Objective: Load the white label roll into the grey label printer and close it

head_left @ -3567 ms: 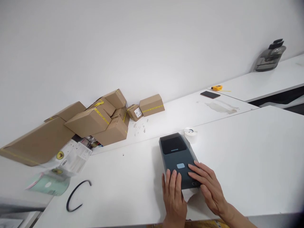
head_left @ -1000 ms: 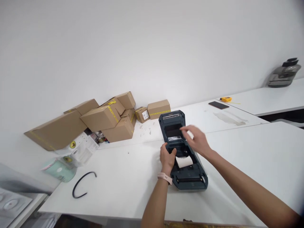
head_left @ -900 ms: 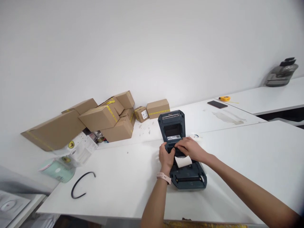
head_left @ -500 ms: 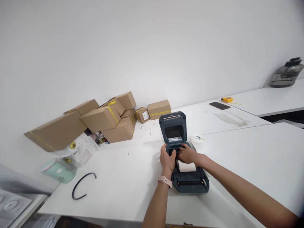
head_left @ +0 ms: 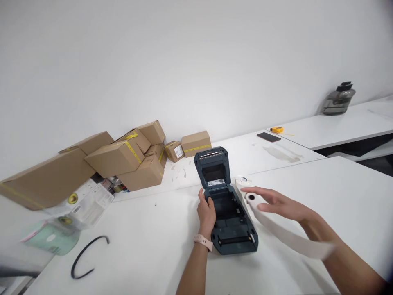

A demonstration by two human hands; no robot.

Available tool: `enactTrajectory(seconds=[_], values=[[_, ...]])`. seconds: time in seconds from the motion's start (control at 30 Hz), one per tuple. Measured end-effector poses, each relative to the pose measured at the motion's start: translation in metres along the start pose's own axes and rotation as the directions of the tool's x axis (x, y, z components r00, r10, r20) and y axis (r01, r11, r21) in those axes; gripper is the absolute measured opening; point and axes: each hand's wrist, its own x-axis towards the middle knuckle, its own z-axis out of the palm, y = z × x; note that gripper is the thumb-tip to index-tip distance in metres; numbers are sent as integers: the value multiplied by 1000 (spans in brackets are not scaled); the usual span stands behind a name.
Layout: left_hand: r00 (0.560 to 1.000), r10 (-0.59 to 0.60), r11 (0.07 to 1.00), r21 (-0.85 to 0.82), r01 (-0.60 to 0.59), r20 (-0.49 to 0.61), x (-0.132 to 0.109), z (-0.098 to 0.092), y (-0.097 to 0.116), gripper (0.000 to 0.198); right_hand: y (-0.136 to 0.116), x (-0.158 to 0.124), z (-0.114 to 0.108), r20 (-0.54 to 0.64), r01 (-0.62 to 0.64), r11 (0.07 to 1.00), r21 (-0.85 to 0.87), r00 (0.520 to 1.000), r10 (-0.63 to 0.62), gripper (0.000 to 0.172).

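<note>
A dark blue-grey label printer (head_left: 236, 229) stands on the white table with its lid (head_left: 212, 164) raised and its paper bay bare. My left hand (head_left: 206, 213) grips the printer's left edge, thumb at the inner side. Just right of the printer, my right hand (head_left: 276, 203) holds a small white paper roll (head_left: 252, 198) between thumb and fingers. The roll's dark core hole faces me, and a loose paper strip (head_left: 294, 241) trails from it to the lower right, blurred at its end. Behind it, partly hidden, a larger white roll (head_left: 242, 183) rests on the table.
Cardboard boxes (head_left: 113, 159) are piled at the back left, beside plastic packets (head_left: 92, 205) and a mint-green pouch (head_left: 58, 237). A curved black strip (head_left: 76, 258) lies at front left. Farther right are a phone (head_left: 269, 137), a yellow tape measure (head_left: 277, 130) and a bottle (head_left: 339, 98).
My right hand has lifted the small paper roll out of the printer and moved it right, its strip unwinding. My left hand has slid down along the printer's left side. The view has turned right.
</note>
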Motion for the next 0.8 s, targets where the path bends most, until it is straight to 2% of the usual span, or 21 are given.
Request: enactTrajectory(seconds=[0.07, 0.17, 0.23, 0.37, 0.5, 0.63, 0.7, 0.8], values=[[1000, 5, 1000, 7, -5, 1, 0, 1, -1, 54, 21, -20, -4, -120, -98, 990, 100, 987, 110, 57], [1000, 3, 1000, -2, -3, -5, 0, 1, -4, 54, 60, -32, 6, -241, -232, 963, 135, 935, 259, 59], [1000, -9, 1000, -12, 9, -10, 1, 2, -5, 54, 85, -30, 16, -269, -253, 959, 130, 922, 280, 60], [1000, -13, 1000, -29, 13, -17, 1, 3, -7, 52, 117, -24, 28, -249, -221, 969, 106, 938, 241, 61], [999, -18, 997, -71, 16, -35, 1, 4, -11, 51, 130, -25, 18, -258, -233, 958, 165, 928, 270, 63], [999, -6, 998, -57, 4, -38, 1, 4, -11, 50, 131, -4, -1, -388, -218, 942, 256, 869, 306, 66], [999, -14, 999, -41, 12, -31, 1, 3, -9, 50, 129, 17, -8, -362, -198, 958, 207, 894, 263, 72], [999, -19, 999, -35, 18, -32, 1, 2, -6, 51, 125, 51, -10, -252, -184, 976, 119, 945, 209, 73]])
